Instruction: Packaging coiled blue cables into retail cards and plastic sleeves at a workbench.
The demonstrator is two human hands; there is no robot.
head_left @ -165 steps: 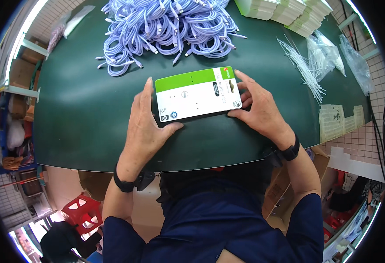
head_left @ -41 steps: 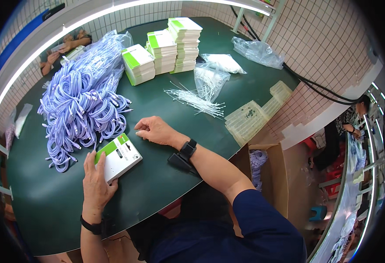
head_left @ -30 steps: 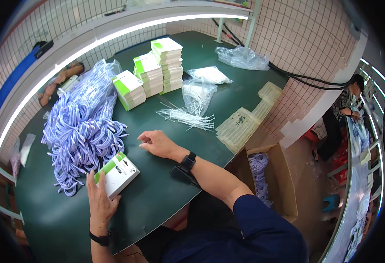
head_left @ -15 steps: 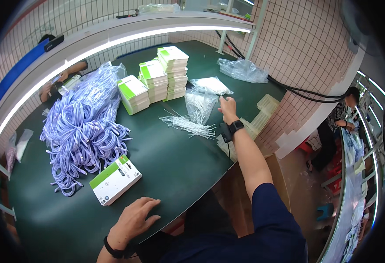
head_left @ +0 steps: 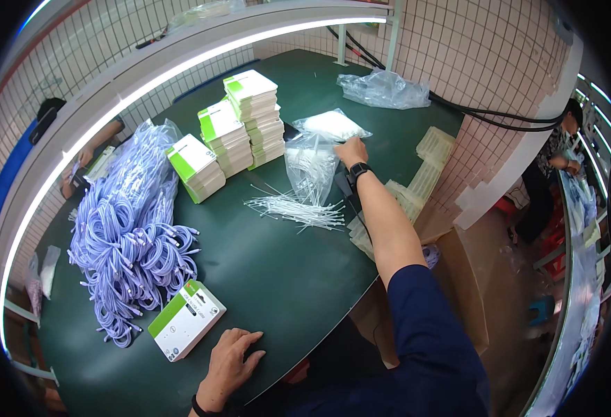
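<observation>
Right hand (head_left: pixel 351 151) by bag (head_left: pixel 312 161), white ties (head_left: pixel 297 210) nearby

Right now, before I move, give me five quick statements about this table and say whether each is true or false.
1. The purple cables are heaped left of the card stacks. True.
2. The left hand grips the front pack of cards. False: it is open and apart from the pack.
3. The right hand is beside the clear bags. True.
4. The front pack of cards stands on edge. False: it lies flat on the table.
5. White ties lie loose in front of the clear bags. True.
</observation>
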